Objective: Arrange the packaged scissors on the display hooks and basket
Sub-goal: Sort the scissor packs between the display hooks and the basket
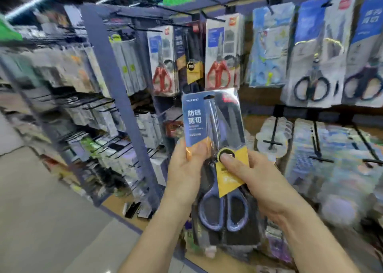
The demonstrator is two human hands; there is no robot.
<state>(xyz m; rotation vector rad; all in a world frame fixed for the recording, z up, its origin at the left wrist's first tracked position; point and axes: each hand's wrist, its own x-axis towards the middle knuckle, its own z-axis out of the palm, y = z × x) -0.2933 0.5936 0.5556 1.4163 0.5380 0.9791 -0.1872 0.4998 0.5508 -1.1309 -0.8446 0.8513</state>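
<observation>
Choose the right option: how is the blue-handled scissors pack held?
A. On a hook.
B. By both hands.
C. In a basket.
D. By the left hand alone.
B: the left hand and right hand both grip the scissors pack, its handles pointing down.

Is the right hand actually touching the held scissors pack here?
Touching. In the head view the right hand pinches the scissors pack, its thumb pressed flat on the yellow label.

Scissors pack (pixel 215 127): glossy plastic over printed card.
</observation>
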